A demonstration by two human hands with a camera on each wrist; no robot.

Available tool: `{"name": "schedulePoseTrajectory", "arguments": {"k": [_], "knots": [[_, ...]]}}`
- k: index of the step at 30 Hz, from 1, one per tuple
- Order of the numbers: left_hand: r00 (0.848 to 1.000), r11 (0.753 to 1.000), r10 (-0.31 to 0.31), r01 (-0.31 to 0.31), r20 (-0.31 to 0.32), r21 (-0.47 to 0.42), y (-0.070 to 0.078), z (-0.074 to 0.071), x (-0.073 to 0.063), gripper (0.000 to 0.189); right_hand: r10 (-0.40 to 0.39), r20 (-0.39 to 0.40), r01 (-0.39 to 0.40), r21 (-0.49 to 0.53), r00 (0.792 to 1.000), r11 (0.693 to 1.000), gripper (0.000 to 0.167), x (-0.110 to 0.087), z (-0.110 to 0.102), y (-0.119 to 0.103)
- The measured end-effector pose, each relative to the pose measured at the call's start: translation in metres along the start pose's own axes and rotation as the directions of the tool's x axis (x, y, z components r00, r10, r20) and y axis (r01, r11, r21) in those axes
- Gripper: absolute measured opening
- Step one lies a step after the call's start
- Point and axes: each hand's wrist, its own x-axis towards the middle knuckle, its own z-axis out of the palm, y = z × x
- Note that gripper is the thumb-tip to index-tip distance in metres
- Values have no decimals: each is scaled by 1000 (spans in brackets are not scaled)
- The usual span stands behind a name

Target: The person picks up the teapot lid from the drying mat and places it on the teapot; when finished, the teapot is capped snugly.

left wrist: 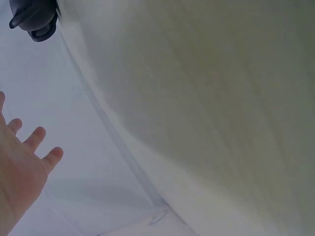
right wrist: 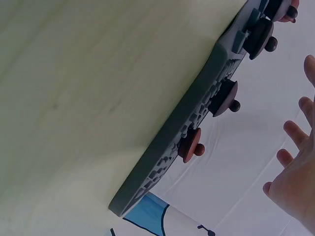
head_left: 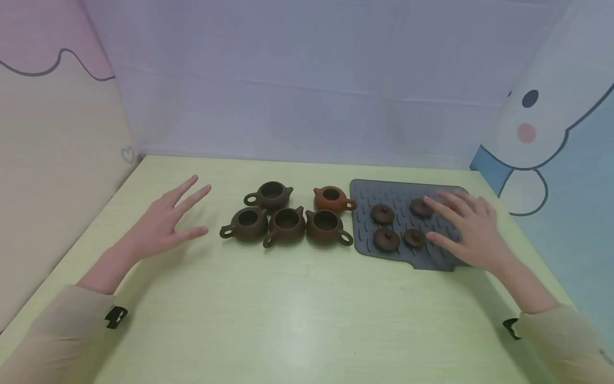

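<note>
My left hand (head_left: pixel 163 221) hovers over the table's left side with its fingers spread, holding nothing. To its right stand several lidless brown teapots, among them a dark one (head_left: pixel 272 196) at the back, a reddish one (head_left: pixel 330 199) and a wide-mouthed one (head_left: pixel 286 224) in front. My right hand (head_left: pixel 472 229), also spread, is above the right part of a grey ridged mat (head_left: pixel 434 261). Small knobbed teapot lids (head_left: pixel 386 239) lie on that mat; my index fingertip overlaps the far lid (head_left: pixel 420 208) in the head view. The right wrist view shows the fingers apart from the reddish lid (right wrist: pixel 190 145).
A pale yellow-green table (head_left: pixel 288 309) carries everything. Cloth walls (head_left: pixel 307 80) close off its back and both sides, with a cartoon figure (head_left: pixel 527 122) printed on the right one. The mat lies close to the right edge.
</note>
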Motion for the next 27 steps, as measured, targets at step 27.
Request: {"name": "schedulePoseTrajectory", "arguments": {"k": [27], "knots": [[969, 959, -37, 103, 243, -265, 8, 20, 12, 51, 12, 134, -19, 47, 991, 999, 41, 4, 15, -12]]}}
